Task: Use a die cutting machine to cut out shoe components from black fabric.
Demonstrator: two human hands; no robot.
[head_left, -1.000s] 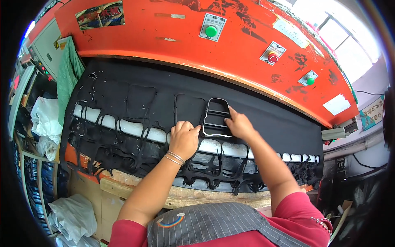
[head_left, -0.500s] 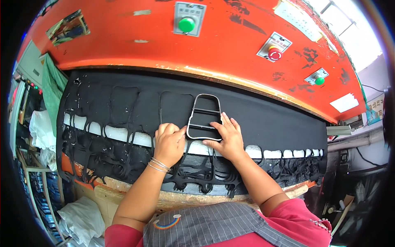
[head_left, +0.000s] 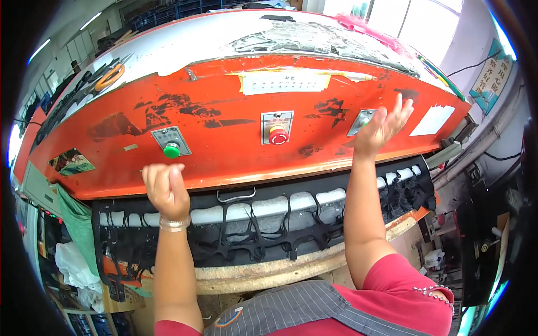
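Note:
My left hand (head_left: 167,190), with bangles at the wrist, is raised just below the left green button (head_left: 171,150) on the front of the orange-red press (head_left: 224,148). Its fingers are curled in and nothing shows in them. My right hand (head_left: 384,126) is up at the right green button (head_left: 363,119) and partly covers it; its fingers are stretched out and it holds nothing. Between my forearms, the near end of a metal cutting die (head_left: 236,199) sticks out from under the press on black sheet material (head_left: 203,198); the rest of the die is hidden.
A red stop button (head_left: 278,135) sits between the green ones. Cut strips of black scrap (head_left: 258,246) hang over the bed's near edge, above a worn wooden ledge (head_left: 269,275). Orange-handled scissors (head_left: 110,77) lie on top of the press. A green cloth (head_left: 78,218) hangs at left.
Both hands have let go of the die and risen to the press front, the left moving left and the right moving right. The view has tilted up, and the press now covers most of the die.

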